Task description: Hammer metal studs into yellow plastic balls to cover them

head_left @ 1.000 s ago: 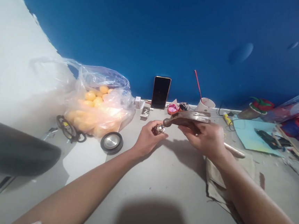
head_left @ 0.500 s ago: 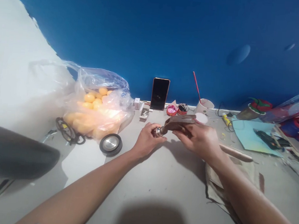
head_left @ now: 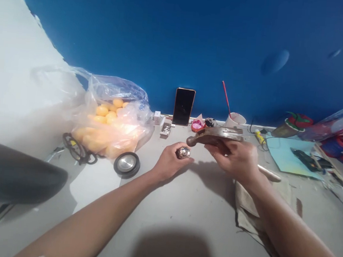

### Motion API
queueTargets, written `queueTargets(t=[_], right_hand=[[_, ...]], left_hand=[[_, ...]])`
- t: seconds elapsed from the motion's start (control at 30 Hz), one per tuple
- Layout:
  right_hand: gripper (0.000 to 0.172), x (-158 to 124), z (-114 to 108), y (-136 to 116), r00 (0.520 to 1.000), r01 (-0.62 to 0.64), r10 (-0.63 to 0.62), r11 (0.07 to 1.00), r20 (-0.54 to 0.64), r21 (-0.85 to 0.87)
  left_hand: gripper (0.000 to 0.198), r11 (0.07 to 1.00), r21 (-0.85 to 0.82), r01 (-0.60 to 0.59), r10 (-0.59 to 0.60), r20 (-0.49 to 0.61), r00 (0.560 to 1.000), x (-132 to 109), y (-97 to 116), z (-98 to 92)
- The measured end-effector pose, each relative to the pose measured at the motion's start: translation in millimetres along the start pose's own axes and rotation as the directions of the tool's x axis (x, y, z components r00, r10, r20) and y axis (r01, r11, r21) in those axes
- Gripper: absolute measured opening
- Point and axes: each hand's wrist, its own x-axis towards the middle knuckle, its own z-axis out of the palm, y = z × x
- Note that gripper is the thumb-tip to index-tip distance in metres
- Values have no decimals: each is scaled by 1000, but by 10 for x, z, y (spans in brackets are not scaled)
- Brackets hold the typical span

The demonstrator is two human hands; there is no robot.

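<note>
Between the thumb and fingers of my left hand [head_left: 170, 161] is a small round, shiny ball [head_left: 183, 152] covered in silvery studs. My left hand is closed on it, near the middle of the table. My right hand [head_left: 237, 160] is wrapped around a claw hammer [head_left: 215, 135], close below its metal head. The hammer's round striking face points left, just above and right of the studded ball, with a small gap between them. Its wooden handle sticks out behind my right wrist. Behind the ball stands a small open box [head_left: 165, 129] of shiny bits.
A clear plastic bag of yellow balls [head_left: 109, 117] and a round black-rimmed metal disc [head_left: 126, 164] lie left. A phone [head_left: 184, 106] leans on the wall. A paper cup [head_left: 235, 119] stands behind the hammer. Folded cloth [head_left: 246, 203] lies under my right forearm; blue paper [head_left: 289, 155] lies beyond.
The hammer has come off the studded ball, moving right and slightly up with my right hand. My left hand stays in nearly the same place, still holding the ball.
</note>
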Motion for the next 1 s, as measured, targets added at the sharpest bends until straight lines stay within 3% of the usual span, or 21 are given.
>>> queueTargets(t=[0.2,0.37,0.53,0.67,0.87,1.0], right_hand=[[44,15,-36,-2,993,67,-69,998,94,21],[48,30,-90,8,999,14,-14,1000,38,0],[40,0,-76,-5,975,166,-161,986,153,-21],[38,-18,-64,-26,984,162,-158,986,84,-42],[42,-23,-48,-55,965,225,-216,973,151,-45],[40,-33,-89,-52,984,163,-157,985,90,-64]], left_hand=[[22,999,35,-3,2,20,1000,-11,3,13],[20,996,84,-17,19,-27,999,-15,23,6],[18,920,388,60,-28,-87,996,0,11,-11],[19,828,554,91,-51,-88,995,-7,28,7],[15,784,614,89,-75,-48,996,-26,51,24],[13,815,573,89,-82,-38,996,-27,60,20]])
